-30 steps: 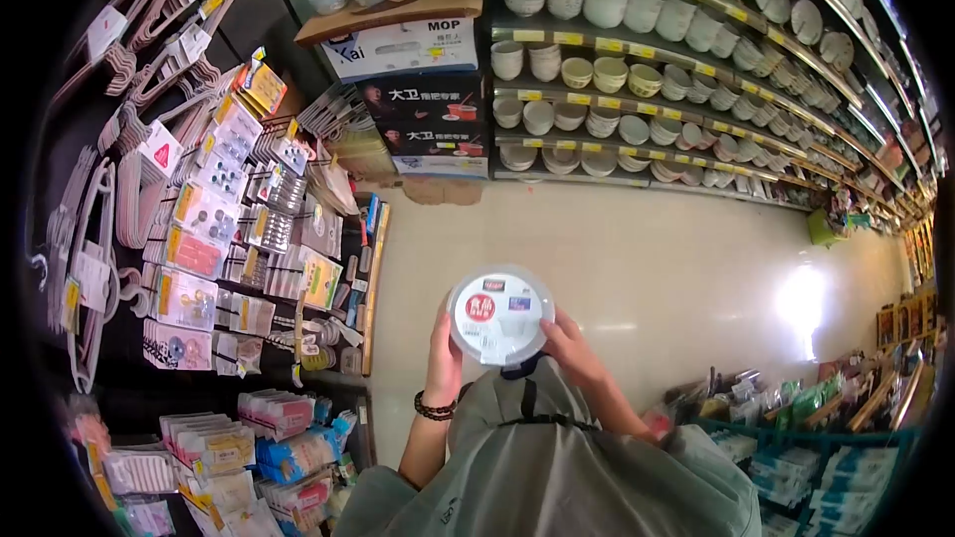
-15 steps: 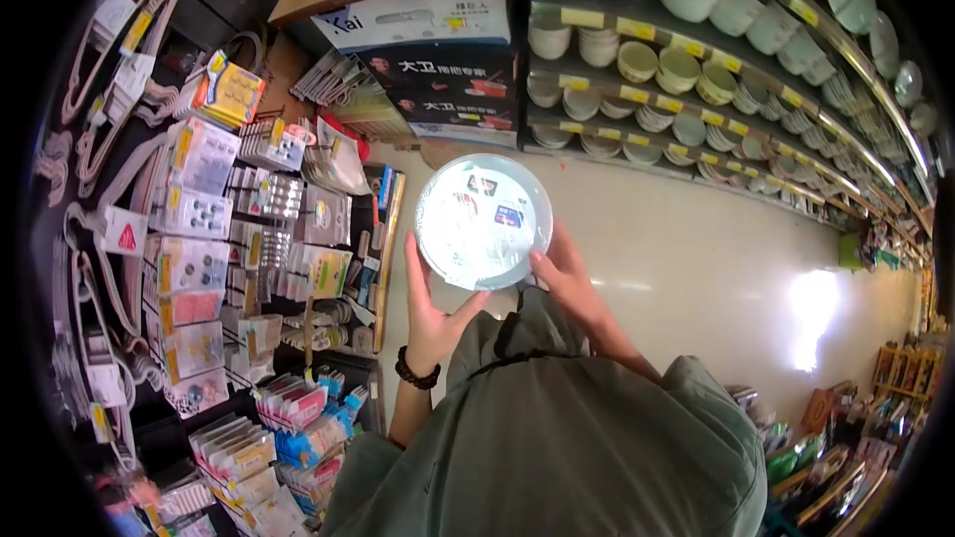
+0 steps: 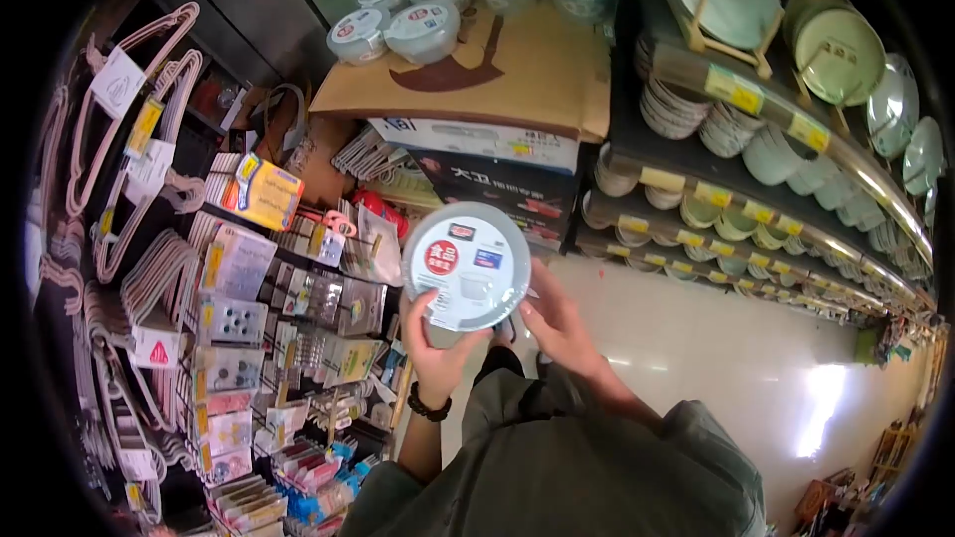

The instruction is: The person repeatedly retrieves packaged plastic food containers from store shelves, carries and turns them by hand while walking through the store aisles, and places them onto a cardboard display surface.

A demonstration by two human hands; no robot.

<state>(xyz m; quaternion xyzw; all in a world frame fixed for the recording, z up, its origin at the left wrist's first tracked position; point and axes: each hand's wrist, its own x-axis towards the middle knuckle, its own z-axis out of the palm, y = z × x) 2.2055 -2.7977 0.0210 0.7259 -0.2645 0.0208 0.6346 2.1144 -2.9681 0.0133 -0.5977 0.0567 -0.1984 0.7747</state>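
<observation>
While a round, labelled plastic tub [image 3: 466, 268] is held up in front of a person's grey-green clothing [image 3: 567, 452], the left hand [image 3: 435, 363] has its grip pinching the lower left edge, and the right hand [image 3: 559, 323] pinches the right edge. As far as one can judge, it is picked up, neither opened nor set down. Beyond, similar tubs [image 3: 423, 32] stand on brown cardboard [image 3: 542, 60].

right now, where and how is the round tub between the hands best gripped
Probably by the rim of the round tub, one hand from each side, where the left hand and right hand are. Its wide circular shape seems to suit opposed grips and the lid faces the camera.
</observation>
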